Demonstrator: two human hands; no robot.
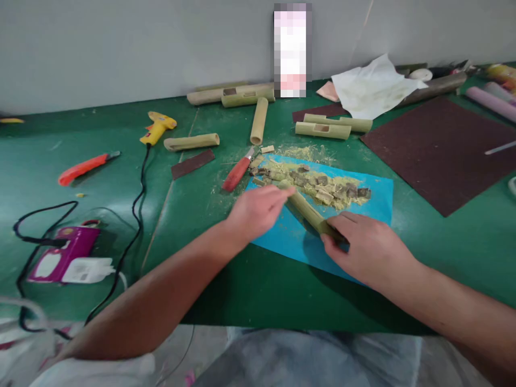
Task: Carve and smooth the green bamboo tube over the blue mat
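A pale green bamboo tube (308,208) slants over a blue sheet (278,236), held between both hands. My left hand (260,209) is closed on the tube's far end, its thumb against the top. My right hand (365,242) wraps round the near end. Something dark shows between the right fingers and the tube, too shaded to make out. Beyond the tube, bamboo chips and shavings (322,188) lie heaped across the sheet. A red-handled knife (237,173) rests just past my left hand, at the sheet's left corner.
Cut bamboo tubes (322,130) lie behind the sheet. On the right is a dark brown sheet (447,156). To the left are a yellow glue gun (159,128), an orange utility knife (84,168) and a purple power strip (68,250) with cords. A blurred-out upright panel (293,54) stands against the wall.
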